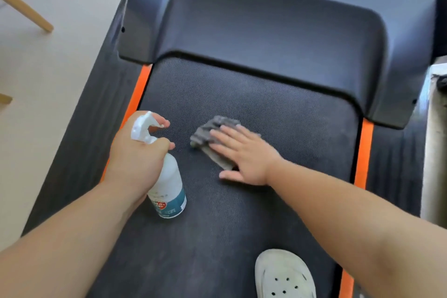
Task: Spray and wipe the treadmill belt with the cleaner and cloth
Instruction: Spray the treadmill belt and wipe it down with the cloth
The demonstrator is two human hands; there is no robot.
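A wooden leg [26, 9] stands on the pale floor [48, 104] at far left. Over the left side of the dark treadmill belt [278, 104], the left hand [135, 159] grips the neck of a white spray bottle [169, 181], forefinger curled at the trigger. Just right of it, a crumpled grey cloth [208, 133] lies on the belt, and the right hand [244, 155] presses it down with straight fingers. A white shoe [285, 276] stands on the belt at lower right.

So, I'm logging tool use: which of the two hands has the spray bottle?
The left hand, curled round the neck of the white spray bottle. The right hand instead lies flat on the grey cloth on the belt.
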